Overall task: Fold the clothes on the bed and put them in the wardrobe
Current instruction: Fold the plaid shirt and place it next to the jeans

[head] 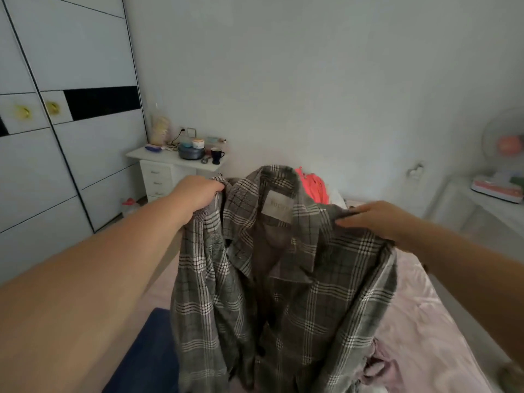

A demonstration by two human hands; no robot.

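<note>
At far left stands the wardrobe [71, 114], its sliding doors closed. Just right of it, against the wall, a small desk [170, 160] carries a pot, a dark cup and some jars.

The left hand [198, 192] is curled round one shoulder of a grey plaid shirt [283, 279], bunching the cloth in its fingers. The shirt hangs open between both hands above the bed [425, 321], collar and label facing the person, its lower part dropping out of view at the bottom edge. Behind the collar a pink garment [314, 185] lies further up the bed. The right hand [377, 217] holds the other shoulder, fingers fairly straight on top of the cloth; the thumb is hidden, so whether it pinches from below cannot be told.

Low on the left a dark blue cloth [141, 358] lies on the bed, and at lower right a crumpled mauve piece [380, 364]. At far right a fan [507, 143] stands above a side table.

By the look of it the task is early: the shirt is raised but not yet folded, other clothes lie loose, and no folded stack is visible.
</note>
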